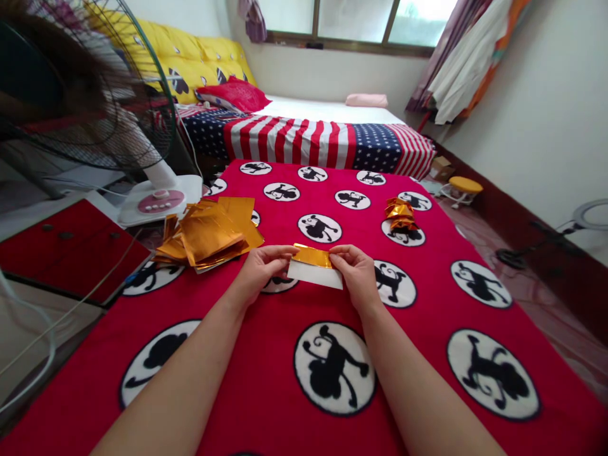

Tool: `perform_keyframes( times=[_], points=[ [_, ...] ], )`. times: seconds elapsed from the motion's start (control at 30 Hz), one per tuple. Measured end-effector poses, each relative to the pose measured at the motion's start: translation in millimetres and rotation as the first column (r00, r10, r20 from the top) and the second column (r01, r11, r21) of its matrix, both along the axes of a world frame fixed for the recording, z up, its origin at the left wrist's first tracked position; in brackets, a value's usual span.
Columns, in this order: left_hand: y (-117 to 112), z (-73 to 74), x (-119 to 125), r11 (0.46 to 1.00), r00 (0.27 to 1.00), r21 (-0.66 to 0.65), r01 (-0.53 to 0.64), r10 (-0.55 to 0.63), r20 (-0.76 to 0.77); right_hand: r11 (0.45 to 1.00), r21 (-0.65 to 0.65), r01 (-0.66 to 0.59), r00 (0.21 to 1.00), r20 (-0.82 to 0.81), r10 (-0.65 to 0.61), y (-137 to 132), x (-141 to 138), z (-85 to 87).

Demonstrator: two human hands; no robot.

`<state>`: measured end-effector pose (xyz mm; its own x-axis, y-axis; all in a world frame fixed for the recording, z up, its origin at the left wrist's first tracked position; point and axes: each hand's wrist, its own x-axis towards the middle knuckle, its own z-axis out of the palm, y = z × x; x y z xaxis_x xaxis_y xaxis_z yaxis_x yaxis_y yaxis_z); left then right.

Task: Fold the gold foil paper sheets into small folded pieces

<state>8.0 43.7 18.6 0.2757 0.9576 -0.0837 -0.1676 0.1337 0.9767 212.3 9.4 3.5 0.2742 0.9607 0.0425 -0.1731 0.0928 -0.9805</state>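
Note:
Between my two hands is a sheet of gold foil paper point(313, 256), partly folded over so that a gold strip lies above its white backing. My left hand point(263, 269) pinches the left end of the fold with thumb and fingers. At the right end, my right hand point(356, 269) grips the same sheet in a like pinch. To the left lies a loose pile of gold foil sheets point(209, 231), uneven and overlapping. Several folded gold pieces point(401, 214) sit in a small heap farther off to the right.
A red blanket point(266, 392) with round white monkey patches spreads under everything. At the left stand a fan point(161, 196) and a red-topped cabinet point(61, 247). Behind is a bed with a flag-patterned cover point(294, 140). A yellow stool point(465, 184) is on the floor at right.

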Motion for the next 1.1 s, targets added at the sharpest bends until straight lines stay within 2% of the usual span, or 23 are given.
perform_keyframes(
  times=[0.17, 0.43, 0.8, 0.97, 1.1],
  points=[
    [0.0, -2.9, -1.9, 0.999, 0.998, 0.008, 0.032, -0.031, -0.054, 1.0, 0.002, -0.008, 1.0, 0.009, 0.008, 1.6, 1.2, -3.1],
    [-1.4, 0.8, -0.4, 0.992, 0.986, 0.113, 0.063, -0.044, -0.158, 1.0, -0.011, 0.021, 1.0, -0.018, -0.021, 1.3, 3.7, -1.9],
    [1.4, -12.3, 5.3, 0.943, 0.974, 0.256, 0.211, -0.18, -0.137, 0.998, -0.039, -0.048, 0.998, 0.047, 0.05, 0.3, 3.9, -3.0],
    [2.2, -11.0, 3.6, 0.908, 0.958, 0.349, 0.233, -0.152, -0.244, 0.998, -0.019, -0.053, 0.996, 0.072, 0.054, -1.3, 4.1, -0.1],
    [2.2, -7.8, 2.7, 0.93, 0.957, 0.315, 0.19, -0.104, -0.27, 0.991, 0.02, -0.133, 0.989, 0.068, 0.131, -2.2, 2.1, 5.5]
  ],
)
